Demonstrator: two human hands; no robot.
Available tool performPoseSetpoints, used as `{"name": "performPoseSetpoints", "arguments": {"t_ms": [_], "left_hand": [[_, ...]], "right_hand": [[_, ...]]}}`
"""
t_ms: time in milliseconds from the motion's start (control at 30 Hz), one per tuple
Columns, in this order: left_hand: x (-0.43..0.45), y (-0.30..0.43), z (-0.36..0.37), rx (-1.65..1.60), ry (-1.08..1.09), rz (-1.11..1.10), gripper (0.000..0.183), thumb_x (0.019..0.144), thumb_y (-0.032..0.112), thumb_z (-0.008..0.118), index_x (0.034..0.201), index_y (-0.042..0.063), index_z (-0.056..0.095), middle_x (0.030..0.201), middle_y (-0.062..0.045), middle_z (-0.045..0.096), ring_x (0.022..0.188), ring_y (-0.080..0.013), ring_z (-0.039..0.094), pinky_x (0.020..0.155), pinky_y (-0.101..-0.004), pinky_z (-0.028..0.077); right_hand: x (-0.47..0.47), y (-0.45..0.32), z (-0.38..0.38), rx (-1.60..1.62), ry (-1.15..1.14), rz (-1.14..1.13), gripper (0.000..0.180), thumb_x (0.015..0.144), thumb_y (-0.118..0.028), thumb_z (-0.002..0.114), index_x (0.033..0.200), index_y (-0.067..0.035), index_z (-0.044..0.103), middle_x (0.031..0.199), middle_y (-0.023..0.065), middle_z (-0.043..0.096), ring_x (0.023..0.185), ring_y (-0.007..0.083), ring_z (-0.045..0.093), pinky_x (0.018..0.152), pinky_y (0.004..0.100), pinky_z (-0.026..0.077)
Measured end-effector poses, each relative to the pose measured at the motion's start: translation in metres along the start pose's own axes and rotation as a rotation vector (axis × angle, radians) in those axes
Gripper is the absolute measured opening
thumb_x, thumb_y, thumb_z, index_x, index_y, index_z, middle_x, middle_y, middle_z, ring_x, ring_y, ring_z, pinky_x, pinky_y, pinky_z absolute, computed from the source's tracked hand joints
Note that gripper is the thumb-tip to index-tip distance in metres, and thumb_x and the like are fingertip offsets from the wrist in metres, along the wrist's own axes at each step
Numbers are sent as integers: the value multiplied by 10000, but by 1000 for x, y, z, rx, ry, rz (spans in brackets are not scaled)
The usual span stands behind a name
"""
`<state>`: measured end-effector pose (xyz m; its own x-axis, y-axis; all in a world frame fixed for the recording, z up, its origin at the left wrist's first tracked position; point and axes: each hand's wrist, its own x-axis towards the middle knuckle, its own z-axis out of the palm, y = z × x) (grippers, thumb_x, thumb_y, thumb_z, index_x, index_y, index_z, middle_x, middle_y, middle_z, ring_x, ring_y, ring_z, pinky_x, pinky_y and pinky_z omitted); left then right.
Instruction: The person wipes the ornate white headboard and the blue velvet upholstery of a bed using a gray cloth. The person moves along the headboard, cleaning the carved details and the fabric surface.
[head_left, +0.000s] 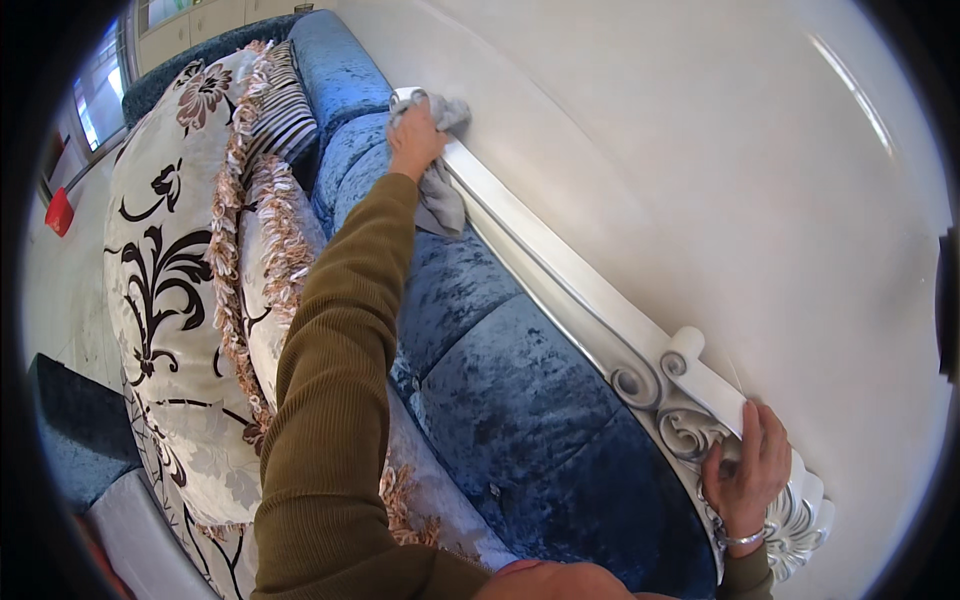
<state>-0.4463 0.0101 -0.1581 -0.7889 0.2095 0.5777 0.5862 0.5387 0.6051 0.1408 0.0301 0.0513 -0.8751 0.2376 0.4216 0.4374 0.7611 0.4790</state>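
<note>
My left hand (417, 141) presses a crumpled grey cloth (442, 196) onto the top rail of a sofa's carved frame, near its far scroll. Part of the cloth hangs down over the blue upholstery. The white and silver frame rail (547, 247) runs diagonally along the top of a tufted blue velvet sofa back (517, 375). At the lower right, my right hand (750, 461), with a bracelet at the wrist, grips this rail beyond a raised scroll (682, 352). Its thumb is on the carved front side and its fingers lie over the top. A shell-shaped carving (799, 525) shows beside that wrist.
A pale wall (675, 150) stands close behind the frame. Cream floral cushions (165, 300) with tasselled fringe and a striped cushion (285, 112) lean against the sofa back. A red container (59, 212) is on the floor, and cabinets (202, 26) stand far off.
</note>
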Motion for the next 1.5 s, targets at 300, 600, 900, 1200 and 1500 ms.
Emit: {"name": "performPoseSetpoints", "arguments": {"t_ms": [300,600,900,1200,1500], "left_hand": [[45,-56,22,123,189,68,578,663,180,698,1173,50,460,1038,-157,559,1054,-337,520,881,-509,392],[112,-50,7,140,-110,-116,786,712,525,598,1253,-29,465,1164,-261,570,1074,-393,552,891,-439,445],[113,-63,20,-49,19,-306,923,687,573,578,1279,-110,391,1105,-274,595,1010,-379,601,854,-426,470],[34,-17,6,199,-14,33,601,658,288,732,1153,44,494,1041,-191,613,991,-368,580,835,-440,480],[-28,33,-42,10,-369,110,654,655,369,589,1179,-14,507,999,-251,627,926,-403,597,833,-435,474]], "right_hand": [[5,-5,8,19,-55,42,546,706,-144,593,1211,44,504,1115,258,522,976,421,538,841,452,431],[21,1,7,-34,-74,-166,469,794,-200,587,1157,93,543,1026,297,565,853,415,587,732,411,520],[2,2,16,-15,-124,2,465,798,-155,561,1211,52,509,1149,284,531,1019,442,531,878,457,435],[6,-3,16,58,-84,22,407,820,-121,548,1197,30,519,1141,265,539,1027,442,520,879,461,424],[-6,-1,10,37,-2,-26,475,727,-26,548,1190,58,488,1154,245,529,1056,425,510,904,462,420]]}}
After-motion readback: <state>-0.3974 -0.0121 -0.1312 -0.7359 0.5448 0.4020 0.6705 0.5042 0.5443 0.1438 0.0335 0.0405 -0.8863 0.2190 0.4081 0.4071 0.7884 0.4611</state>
